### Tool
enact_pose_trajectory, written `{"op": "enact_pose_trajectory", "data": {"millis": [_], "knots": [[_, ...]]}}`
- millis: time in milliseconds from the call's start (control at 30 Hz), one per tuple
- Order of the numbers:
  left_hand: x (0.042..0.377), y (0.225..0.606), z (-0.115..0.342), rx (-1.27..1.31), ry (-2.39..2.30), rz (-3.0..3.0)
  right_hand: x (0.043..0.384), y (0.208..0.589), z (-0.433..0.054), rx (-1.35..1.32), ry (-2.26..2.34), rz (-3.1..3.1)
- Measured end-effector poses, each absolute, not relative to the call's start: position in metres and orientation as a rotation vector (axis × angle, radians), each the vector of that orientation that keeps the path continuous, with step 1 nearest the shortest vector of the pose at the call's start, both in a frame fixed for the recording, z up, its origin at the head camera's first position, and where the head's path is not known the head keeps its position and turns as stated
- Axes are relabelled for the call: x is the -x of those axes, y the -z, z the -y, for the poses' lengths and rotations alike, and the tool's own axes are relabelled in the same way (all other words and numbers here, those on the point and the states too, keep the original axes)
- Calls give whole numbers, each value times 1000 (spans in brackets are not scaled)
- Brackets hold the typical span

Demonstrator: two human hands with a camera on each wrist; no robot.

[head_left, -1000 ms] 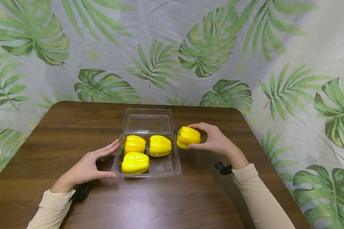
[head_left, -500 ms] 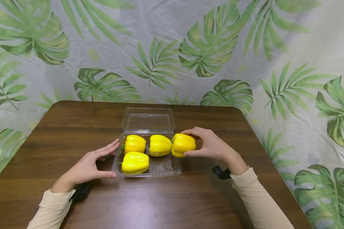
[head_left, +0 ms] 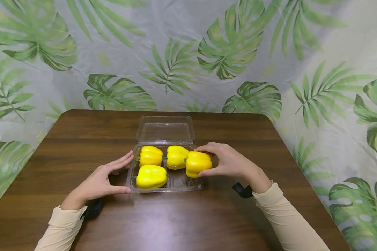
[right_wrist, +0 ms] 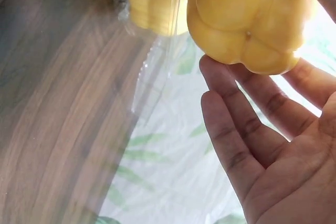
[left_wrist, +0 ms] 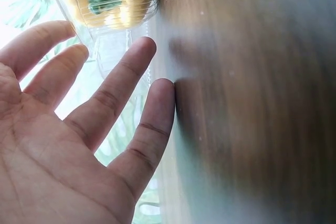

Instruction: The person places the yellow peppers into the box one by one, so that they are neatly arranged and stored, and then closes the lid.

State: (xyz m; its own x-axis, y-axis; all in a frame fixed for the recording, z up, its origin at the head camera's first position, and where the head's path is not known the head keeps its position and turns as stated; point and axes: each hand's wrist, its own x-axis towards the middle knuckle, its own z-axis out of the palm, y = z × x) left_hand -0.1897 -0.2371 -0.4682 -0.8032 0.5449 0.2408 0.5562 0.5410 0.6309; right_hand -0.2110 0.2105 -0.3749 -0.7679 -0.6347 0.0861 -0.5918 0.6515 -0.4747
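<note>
holding a yellow pepper (head_left: 198,164) between thumb and fingers, the right hand (head_left: 230,162) has it just over the right side of the clear box (head_left: 188,184), next to three more peppers (head_left: 150,176) lying inside. the left hand (head_left: 102,181) is open with straight fingers touching the box's left side on the table (head_left: 81,139). this looks like the putting-in step, and the next move calls for lowering the pepper into the free front right spot and letting go gently.

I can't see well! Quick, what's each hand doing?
Left hand: open, fingers straight beside the clear box.
Right hand: holding a yellow pepper.
</note>
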Motion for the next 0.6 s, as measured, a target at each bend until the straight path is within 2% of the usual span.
{"op": "enact_pose_trajectory", "data": {"millis": [600], "knots": [[189, 470, 237, 971, 1125, 2750, 215, 366, -168, 1189, 331, -2712]]}}
